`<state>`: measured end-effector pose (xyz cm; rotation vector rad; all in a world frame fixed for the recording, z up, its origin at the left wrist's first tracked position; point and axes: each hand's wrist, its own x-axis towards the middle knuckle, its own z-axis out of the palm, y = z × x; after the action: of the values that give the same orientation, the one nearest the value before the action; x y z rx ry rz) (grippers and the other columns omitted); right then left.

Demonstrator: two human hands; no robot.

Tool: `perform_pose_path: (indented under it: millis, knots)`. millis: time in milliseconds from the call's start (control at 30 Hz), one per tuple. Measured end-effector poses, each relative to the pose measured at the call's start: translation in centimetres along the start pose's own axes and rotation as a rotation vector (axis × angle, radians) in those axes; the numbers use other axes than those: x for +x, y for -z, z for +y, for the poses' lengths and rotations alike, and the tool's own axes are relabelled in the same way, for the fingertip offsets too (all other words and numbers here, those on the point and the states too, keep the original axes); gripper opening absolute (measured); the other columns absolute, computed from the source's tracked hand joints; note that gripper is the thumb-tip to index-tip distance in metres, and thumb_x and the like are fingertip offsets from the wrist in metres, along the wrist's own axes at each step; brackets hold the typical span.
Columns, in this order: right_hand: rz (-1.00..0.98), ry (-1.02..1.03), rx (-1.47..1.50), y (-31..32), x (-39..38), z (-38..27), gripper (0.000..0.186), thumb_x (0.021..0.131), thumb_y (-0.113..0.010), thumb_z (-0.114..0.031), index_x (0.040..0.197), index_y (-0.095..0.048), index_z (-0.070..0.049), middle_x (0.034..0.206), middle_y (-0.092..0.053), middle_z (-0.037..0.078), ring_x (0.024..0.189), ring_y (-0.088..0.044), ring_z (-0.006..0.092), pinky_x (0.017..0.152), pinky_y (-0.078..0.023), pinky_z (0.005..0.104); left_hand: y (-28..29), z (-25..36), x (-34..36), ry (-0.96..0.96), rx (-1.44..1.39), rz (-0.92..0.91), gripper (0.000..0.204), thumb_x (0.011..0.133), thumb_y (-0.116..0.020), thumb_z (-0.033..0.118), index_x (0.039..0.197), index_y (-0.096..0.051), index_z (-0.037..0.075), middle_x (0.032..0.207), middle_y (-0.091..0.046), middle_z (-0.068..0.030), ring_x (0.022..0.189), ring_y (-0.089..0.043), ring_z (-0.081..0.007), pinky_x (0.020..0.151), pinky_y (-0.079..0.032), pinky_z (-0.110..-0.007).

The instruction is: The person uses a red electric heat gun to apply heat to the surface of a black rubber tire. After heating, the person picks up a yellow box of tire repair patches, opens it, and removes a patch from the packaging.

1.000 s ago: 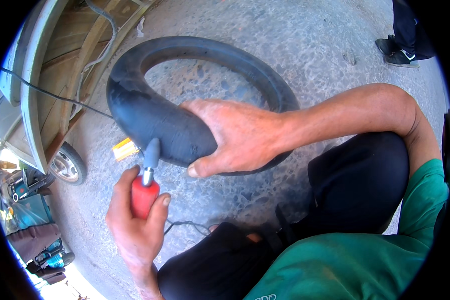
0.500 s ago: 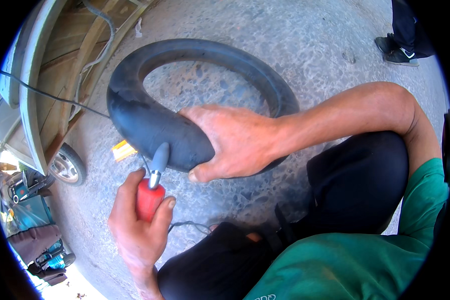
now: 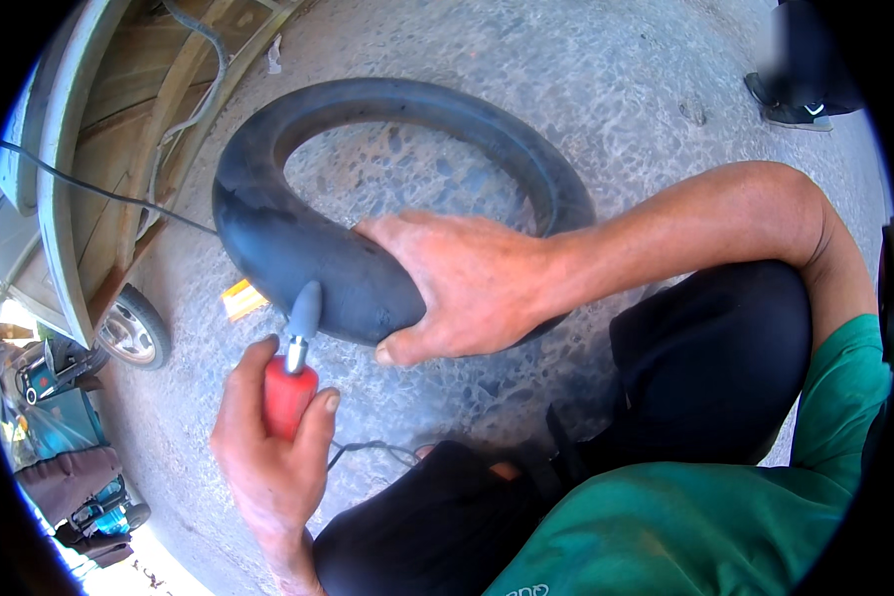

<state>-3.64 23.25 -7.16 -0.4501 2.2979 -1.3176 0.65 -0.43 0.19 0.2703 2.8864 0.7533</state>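
Note:
A black inflated inner tube (image 3: 387,97) forms a ring over the ground, fat at its near left part. Across that fat part lies my right hand (image 3: 472,283), fingers wrapped over the rubber and thumb on the near edge. In my left hand (image 3: 268,437) is a small red rotary grinder (image 3: 290,397) with a metal collar and a grey conical grinding stone (image 3: 306,310). The stone's tip overlaps the near side of the tube beside my right thumb; whether it presses on the rubber I cannot tell. A yellow object (image 3: 243,299) shows partly behind the tube.
A wooden-framed cart (image 3: 109,129) with a wheel (image 3: 132,330) stands at the left. One dark cable (image 3: 109,194) runs from there to the tube; another (image 3: 372,445) lies by my knee. Someone's shoe (image 3: 800,114) is on the speckled concrete (image 3: 656,79) at far right.
My left hand and the grinder have shifted slightly left, carrying the stone along the tube's near side. My right hand stays on the tube, nearly still. The other person's leg has moved slightly.

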Motion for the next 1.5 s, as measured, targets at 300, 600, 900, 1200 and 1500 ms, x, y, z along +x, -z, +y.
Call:
perform_pose_path:
  millis: [300,600,900,1200,1500]
  knots:
    - [-0.001,-0.015,-0.025,-0.1,0.0,-0.1,0.089,0.076,-0.082,-0.038,0.136,-0.044,0.016,0.117,-0.06,0.032,0.106,-0.065,0.0408,0.093,-0.054,0.0455,0.1,-0.9,-0.1,0.036,-0.031,0.085,0.056,0.078,-0.078,0.006,0.13,-0.06,-0.001,0.105,-0.069,-0.0184,0.093,-0.067,-0.026,0.088,-0.053,-0.038]
    - [-0.012,-0.016,-0.006,0.0,0.1,-0.1,0.088,0.076,-0.082,-0.036,0.136,-0.044,0.016,0.119,-0.059,0.031,0.107,-0.064,0.0405,0.094,-0.054,0.0455,0.1,-0.2,-0.2,0.03,0.007,0.015,0.057,0.076,-0.081,0.005,0.129,-0.061,0.0,0.107,-0.069,-0.0212,0.093,-0.071,-0.0324,0.086,-0.055,-0.04]
    - [-0.026,-0.023,-0.011,-0.1,0.1,-0.2,0.088,0.076,-0.081,-0.036,0.136,-0.044,0.016,0.117,-0.06,0.031,0.105,-0.065,0.0395,0.091,-0.054,0.0457,0.2,0.2,-0.3,-0.052,0.044,-0.029,0.056,0.076,-0.082,0.006,0.128,-0.06,-0.001,0.105,-0.069,-0.0215,0.092,-0.071,-0.0336,0.083,-0.055,-0.04]
    - [0.006,-0.003,-0.021,-0.2,0.0,-0.1,0.089,0.075,-0.081,-0.037,0.135,-0.044,0.016,0.116,-0.06,0.032,0.103,-0.065,0.0411,0.091,-0.054,0.0457,0.2,0.1,-0.3,-0.046,0.043,-0.005,0.056,0.076,-0.082,0.005,0.127,-0.061,-0.001,0.105,-0.069,-0.0218,0.092,-0.071,-0.0343,0.083,-0.055,-0.041]
    - [-0.002,-0.007,-0.01,-0.1,0.1,-0.1,0.087,0.075,-0.081,-0.036,0.135,-0.045,0.015,0.116,-0.06,0.03,0.104,-0.065,0.0402,0.091,-0.054,0.0453,0.2,0.3,-0.3,-0.008,0.052,0.0,0.055,0.077,-0.082,0.006,0.128,-0.061,-0.001,0.105,-0.069,-0.0225,0.092,-0.071,-0.0343,0.084,-0.055,-0.04]
